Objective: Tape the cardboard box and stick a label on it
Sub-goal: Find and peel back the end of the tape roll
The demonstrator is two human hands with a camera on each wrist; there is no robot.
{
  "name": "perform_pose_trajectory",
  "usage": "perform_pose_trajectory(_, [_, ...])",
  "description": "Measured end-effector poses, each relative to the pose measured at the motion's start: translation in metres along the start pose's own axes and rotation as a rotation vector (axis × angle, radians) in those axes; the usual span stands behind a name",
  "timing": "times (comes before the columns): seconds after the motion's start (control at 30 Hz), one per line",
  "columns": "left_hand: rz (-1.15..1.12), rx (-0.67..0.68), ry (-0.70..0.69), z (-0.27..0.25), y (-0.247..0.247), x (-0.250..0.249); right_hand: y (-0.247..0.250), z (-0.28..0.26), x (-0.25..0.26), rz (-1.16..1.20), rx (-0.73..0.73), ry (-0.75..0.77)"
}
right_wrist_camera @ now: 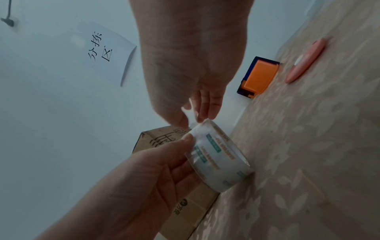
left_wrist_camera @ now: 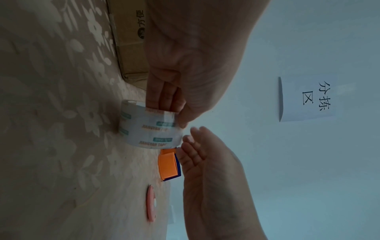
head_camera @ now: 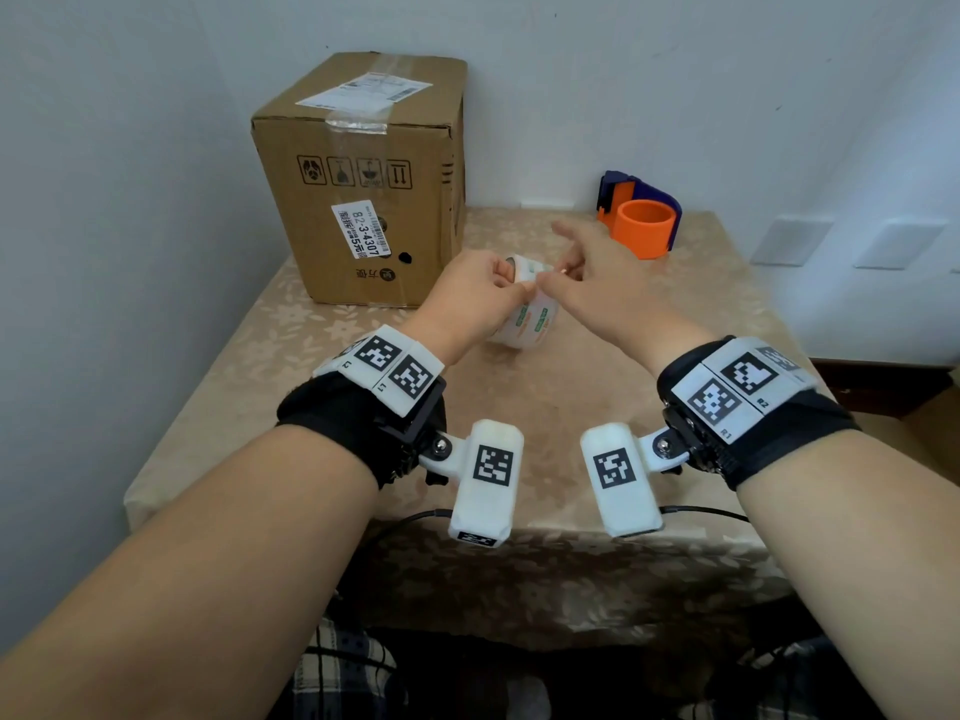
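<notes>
A brown cardboard box (head_camera: 363, 179) stands at the table's back left, with clear tape and a white label on its top and another label on its front. In front of it a roll of clear printed tape (head_camera: 527, 317) stands on its edge on the tablecloth. My left hand (head_camera: 511, 283) grips the roll at its top, fingers inside the core (left_wrist_camera: 164, 97) and thumb outside. My right hand (head_camera: 553, 277) pinches the loose tape end (right_wrist_camera: 192, 113) at the roll's top between thumb and fingers, index finger stretched out.
An orange and blue tape dispenser (head_camera: 641, 215) sits at the back right by the wall. A flat pink object (right_wrist_camera: 306, 60) lies on the cloth to its right. A paper sign (left_wrist_camera: 308, 99) hangs on the wall. The beige tablecloth (head_camera: 519, 407) covers the table.
</notes>
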State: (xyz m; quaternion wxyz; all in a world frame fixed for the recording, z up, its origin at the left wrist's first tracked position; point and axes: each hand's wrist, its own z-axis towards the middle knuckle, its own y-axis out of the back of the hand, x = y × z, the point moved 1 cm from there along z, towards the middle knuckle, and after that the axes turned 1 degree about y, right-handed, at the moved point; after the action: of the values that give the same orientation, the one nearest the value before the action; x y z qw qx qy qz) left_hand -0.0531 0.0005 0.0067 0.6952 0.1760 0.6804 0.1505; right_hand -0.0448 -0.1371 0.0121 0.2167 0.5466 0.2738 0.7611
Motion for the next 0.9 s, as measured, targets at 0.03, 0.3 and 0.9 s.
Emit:
perform_pose_trajectory(0.03, [-0.002,0.009,-0.004,0.0001,0.0004,0.0003,-0.0008,0.0003,0.0003,-0.016,0.036,0.013])
perform_pose_trajectory(0.3, [-0.020,0.076,0.001,-0.0003,0.0065,0.0023,-0.0091,0.0060,-0.0060,0.067,-0.110,0.046])
perform_pose_trajectory(0.9, [-0.014,0.190,-0.006,-0.0027,0.0017,0.0079,-0.0066,0.0080,-0.0085,0.021,-0.007,0.037])
